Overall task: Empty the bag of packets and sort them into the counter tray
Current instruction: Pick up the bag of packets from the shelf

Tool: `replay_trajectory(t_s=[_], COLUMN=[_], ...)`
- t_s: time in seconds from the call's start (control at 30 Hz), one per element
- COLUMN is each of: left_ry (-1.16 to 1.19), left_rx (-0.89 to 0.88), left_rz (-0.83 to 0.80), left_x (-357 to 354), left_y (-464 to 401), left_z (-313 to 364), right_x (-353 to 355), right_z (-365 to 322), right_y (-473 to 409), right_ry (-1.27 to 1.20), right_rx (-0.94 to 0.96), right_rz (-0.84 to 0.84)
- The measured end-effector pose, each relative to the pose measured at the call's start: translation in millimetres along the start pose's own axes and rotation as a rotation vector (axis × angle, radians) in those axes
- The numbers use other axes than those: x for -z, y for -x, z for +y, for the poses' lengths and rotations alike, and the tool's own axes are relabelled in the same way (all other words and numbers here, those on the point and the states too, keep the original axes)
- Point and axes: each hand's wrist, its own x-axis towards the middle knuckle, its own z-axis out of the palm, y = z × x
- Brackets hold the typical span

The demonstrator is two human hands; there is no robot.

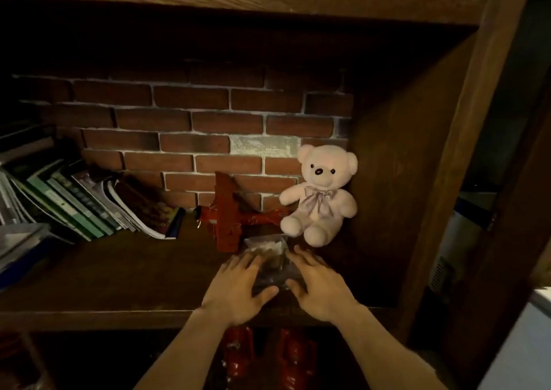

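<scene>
A clear plastic bag point(269, 258) with small packets inside lies on the dark wooden shelf point(119, 276), just in front of a red toy plane. My left hand point(238, 288) lies at the bag's left side with fingers spread and straight, thumb under its near edge. My right hand point(316, 285) mirrors it at the bag's right side, fingers extended. Both hands touch or nearly touch the bag; neither is curled round it. No counter tray is in view.
A red toy plane point(229, 219) and a white teddy bear point(319, 196) stand behind the bag against a brick wall. Leaning books point(89, 202) fill the shelf's left. A wooden side panel point(417, 181) closes the right. Red objects point(268, 357) sit on the shelf below.
</scene>
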Motion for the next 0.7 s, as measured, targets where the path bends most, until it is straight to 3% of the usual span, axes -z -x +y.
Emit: replay_trajectory(t_s=[0.13, 0.5, 0.7], left_ry=[-0.015, -0.008, -0.051], left_rx=[0.005, -0.026, -0.059], left_rz=[-0.093, -0.072, -0.16], left_x=[-10.2, -20.1, -15.5], left_y=[2.5, 4.6, 13.7], left_z=[0.7, -0.8, 2.3], right_x=[-8.2, -15.4, -13.5], right_z=[5.5, 6.8, -0.7], right_y=[-0.3, 6.4, 13.0], right_ry=[-0.021, 0.081, 0.138], right_rx=[-0.005, 0.032, 0.073], right_rz=[-0.053, -0.133, -0.047])
